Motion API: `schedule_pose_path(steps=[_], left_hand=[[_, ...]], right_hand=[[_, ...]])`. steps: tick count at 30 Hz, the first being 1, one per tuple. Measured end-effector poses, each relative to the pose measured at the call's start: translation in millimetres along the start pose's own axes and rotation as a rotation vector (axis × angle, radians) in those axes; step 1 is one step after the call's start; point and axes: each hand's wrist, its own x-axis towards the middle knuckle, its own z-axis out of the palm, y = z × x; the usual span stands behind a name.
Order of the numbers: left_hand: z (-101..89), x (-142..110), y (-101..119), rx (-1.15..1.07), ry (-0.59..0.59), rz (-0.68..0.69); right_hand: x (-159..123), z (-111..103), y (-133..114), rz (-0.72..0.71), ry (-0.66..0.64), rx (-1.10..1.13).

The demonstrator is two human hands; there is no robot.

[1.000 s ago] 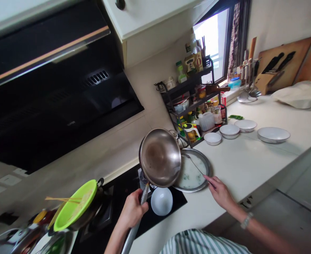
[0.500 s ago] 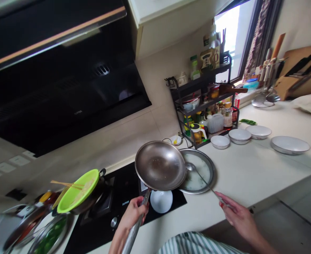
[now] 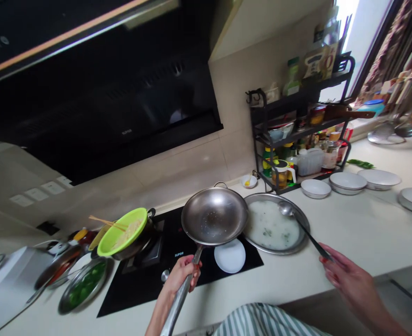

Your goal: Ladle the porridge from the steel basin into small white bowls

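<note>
My left hand (image 3: 182,276) is wrapped round the long metal handle of a wok (image 3: 214,216), which is over the right part of the black stove. A few droplets dot the wok's bare inside. My right hand (image 3: 346,270) grips the dark handle of a ladle (image 3: 286,208). The ladle's bowl is above the right part of a wide metal basin (image 3: 299,246) that holds milky liquid with green bits. The wok's right rim overlaps the basin's left side. A white plate (image 3: 230,256) lies on the stove, partly behind the wok.
To the left, a green strainer (image 3: 103,249) with chopsticks rests on a dark pot. A metal bowl of green vegetables (image 3: 66,305) sits further left. Behind the basin stands a black spice rack (image 3: 253,123). White bowls (image 3: 316,189) line the right counter. A range hood (image 3: 122,93) hangs above.
The ladle has moved away from the wok's rim and over the basin's right part. My right hand has shifted right. The wok stays in my left hand; the view has turned left.
</note>
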Motion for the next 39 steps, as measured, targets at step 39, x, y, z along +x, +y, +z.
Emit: schedule_pose_path(steps=[39], left_hand=[[-135.8, 48.7, -61.4, -0.433, -0.016, -0.241]], right_hand=[[-86.4, 43.1, 10.5, -0.152, 0.145, -0.111]])
